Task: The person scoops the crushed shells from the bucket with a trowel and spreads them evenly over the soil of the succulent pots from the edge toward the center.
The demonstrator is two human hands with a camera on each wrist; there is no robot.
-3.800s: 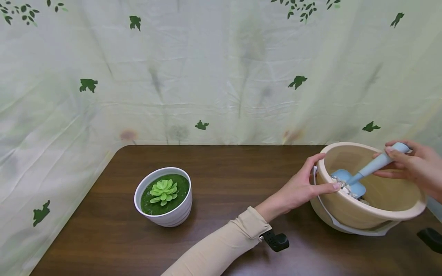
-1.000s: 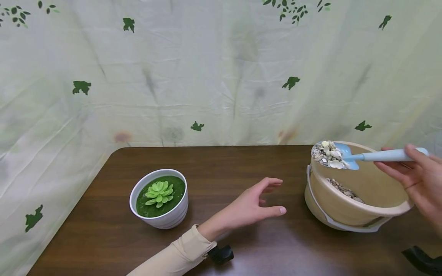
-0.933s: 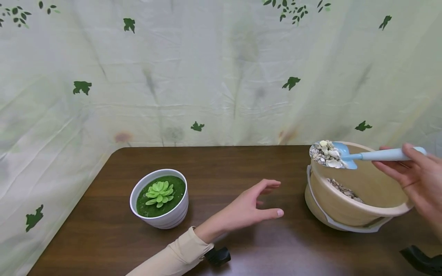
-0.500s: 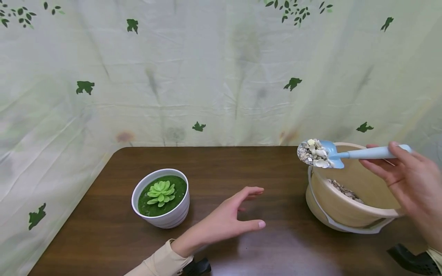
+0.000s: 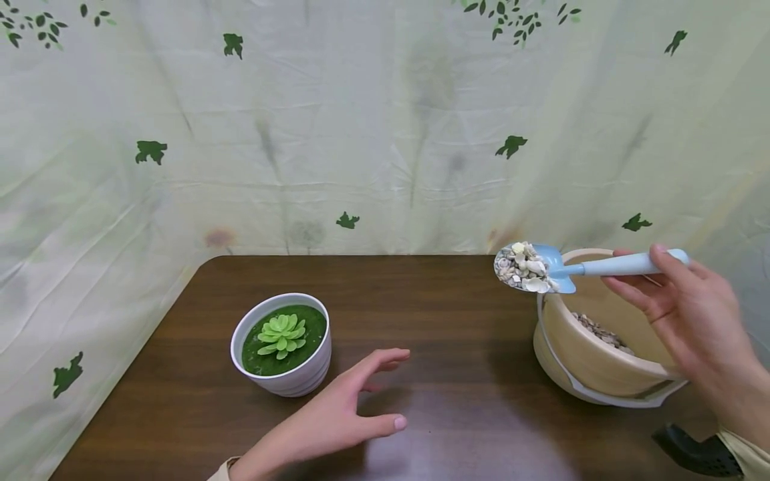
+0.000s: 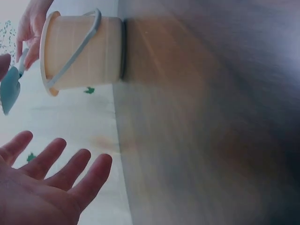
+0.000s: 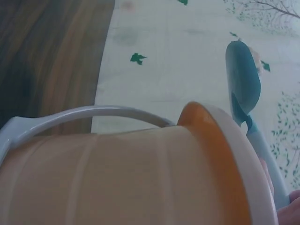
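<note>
My right hand [image 5: 692, 307] grips the handle of a light blue trowel [image 5: 619, 265], its blade heaped with whitish pebbles or shell bits [image 5: 522, 268]. The loaded blade is held level above the table, just past the left rim of a beige bucket [image 5: 592, 351]. More of the same bits [image 5: 601, 332] lie inside the bucket, against its near wall. My left hand [image 5: 327, 414], fingers spread and holding nothing, hovers over the table close to a white pot [image 5: 301, 384] with a green succulent [image 5: 281, 336]. In the right wrist view the trowel [image 7: 243, 79] rises beyond the bucket's rim.
The dark wooden table [image 5: 421, 300] ends at a pale curtain [image 5: 385, 133] printed with leaves. A grey carrying handle [image 5: 577, 384] hangs down the bucket's side. Black wrist devices are worn on the arms; the right one [image 5: 692, 451] shows below the bucket.
The right hand scooped bits from the bucket, raised the trowel and carried it left past the rim. The left hand released the bucket's rim and moved left towards the potted plant.
</note>
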